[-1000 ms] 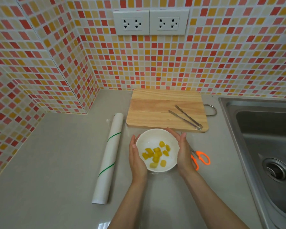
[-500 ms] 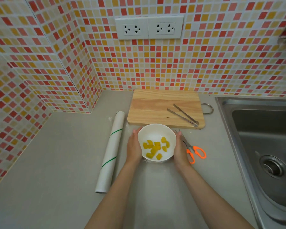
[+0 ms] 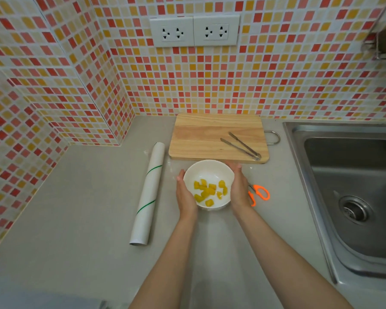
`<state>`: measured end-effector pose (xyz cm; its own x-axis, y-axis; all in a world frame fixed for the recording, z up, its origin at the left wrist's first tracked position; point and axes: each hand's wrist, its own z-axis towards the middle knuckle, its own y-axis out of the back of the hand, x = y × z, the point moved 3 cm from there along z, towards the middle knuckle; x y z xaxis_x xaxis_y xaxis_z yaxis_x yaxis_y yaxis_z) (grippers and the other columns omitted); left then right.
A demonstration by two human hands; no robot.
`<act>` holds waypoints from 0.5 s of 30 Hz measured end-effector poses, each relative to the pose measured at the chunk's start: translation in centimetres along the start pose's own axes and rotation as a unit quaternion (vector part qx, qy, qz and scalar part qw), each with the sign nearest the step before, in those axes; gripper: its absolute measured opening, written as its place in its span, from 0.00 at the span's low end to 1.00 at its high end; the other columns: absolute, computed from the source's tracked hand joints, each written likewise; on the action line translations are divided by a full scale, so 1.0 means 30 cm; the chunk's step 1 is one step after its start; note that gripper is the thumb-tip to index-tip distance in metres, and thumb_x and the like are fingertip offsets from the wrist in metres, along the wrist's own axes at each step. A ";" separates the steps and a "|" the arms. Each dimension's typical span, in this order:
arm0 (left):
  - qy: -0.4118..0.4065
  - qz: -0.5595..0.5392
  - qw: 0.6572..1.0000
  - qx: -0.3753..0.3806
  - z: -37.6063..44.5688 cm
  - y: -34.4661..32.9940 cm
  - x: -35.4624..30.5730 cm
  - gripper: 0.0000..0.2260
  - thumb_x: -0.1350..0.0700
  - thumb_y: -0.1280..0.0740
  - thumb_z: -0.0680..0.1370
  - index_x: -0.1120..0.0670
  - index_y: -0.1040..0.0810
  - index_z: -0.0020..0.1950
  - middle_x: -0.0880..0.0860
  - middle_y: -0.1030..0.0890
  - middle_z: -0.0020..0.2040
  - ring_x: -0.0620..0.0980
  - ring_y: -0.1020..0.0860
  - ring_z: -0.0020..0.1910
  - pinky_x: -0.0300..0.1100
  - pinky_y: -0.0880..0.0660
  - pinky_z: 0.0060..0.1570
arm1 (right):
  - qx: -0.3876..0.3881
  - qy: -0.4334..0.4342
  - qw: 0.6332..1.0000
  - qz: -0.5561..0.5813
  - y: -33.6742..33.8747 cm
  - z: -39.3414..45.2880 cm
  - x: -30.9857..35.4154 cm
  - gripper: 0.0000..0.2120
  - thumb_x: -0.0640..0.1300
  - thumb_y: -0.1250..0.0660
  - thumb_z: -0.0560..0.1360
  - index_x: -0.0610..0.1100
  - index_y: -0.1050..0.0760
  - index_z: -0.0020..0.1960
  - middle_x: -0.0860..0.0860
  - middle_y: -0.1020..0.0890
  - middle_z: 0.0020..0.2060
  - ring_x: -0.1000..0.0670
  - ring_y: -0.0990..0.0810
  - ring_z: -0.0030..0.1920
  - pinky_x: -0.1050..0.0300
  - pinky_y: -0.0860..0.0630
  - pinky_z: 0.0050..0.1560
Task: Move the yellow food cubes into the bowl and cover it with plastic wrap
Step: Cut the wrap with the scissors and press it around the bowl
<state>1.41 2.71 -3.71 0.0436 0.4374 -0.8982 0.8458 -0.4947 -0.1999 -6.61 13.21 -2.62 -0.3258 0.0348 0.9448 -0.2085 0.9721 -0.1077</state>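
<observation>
Cupping the round white ceramic bowl (image 3: 208, 172) from both sides, the left hand (image 3: 186, 195) and right hand (image 3: 239, 188) press flat-fingered; yellow food cubes (image 3: 210, 191) lie inside, between both palms.

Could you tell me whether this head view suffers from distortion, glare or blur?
Head view: wide-angle bending curves the tile lines and the sink edge; light is soft and even, with faint sheen on the countertop; the bowl and yellow cubes look sharp, while the lower left corner is smeared.
</observation>
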 end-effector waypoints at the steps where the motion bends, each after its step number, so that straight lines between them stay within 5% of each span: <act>1: 0.000 -0.007 1.000 -0.005 -0.005 -0.006 0.001 0.18 0.46 0.52 0.82 0.45 0.25 0.61 0.48 0.20 0.57 0.51 0.24 0.60 0.45 0.28 0.61 | -0.025 -0.001 0.999 0.023 0.009 -0.020 -0.013 0.23 0.58 0.52 0.79 0.50 0.23 0.57 0.47 0.19 0.56 0.47 0.21 0.57 0.49 0.25 0.59; 9: 0.013 -0.043 0.999 0.000 -0.022 -0.026 0.011 0.24 0.44 0.56 0.82 0.49 0.21 0.57 0.59 0.19 0.58 0.57 0.21 0.57 0.51 0.26 0.61 | -0.094 0.001 0.991 0.092 0.028 -0.067 -0.028 0.20 0.55 0.53 0.80 0.57 0.22 0.48 0.51 0.19 0.50 0.54 0.21 0.50 0.61 0.25 0.45; 15: 0.003 -0.010 1.000 0.008 -0.017 -0.013 0.021 0.17 0.51 0.49 0.81 0.49 0.21 0.58 0.56 0.19 0.59 0.55 0.21 0.57 0.48 0.24 0.57 | -0.085 -0.019 0.988 0.125 0.031 -0.057 -0.050 0.20 0.50 0.53 0.81 0.53 0.23 0.57 0.53 0.20 0.53 0.54 0.22 0.53 0.57 0.24 0.52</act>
<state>1.38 3.57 -4.00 0.0304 0.4509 -0.8920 0.8374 -0.4987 -0.2235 -4.75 14.45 -3.62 -0.3825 0.2733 0.8826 0.0393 0.9592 -0.2799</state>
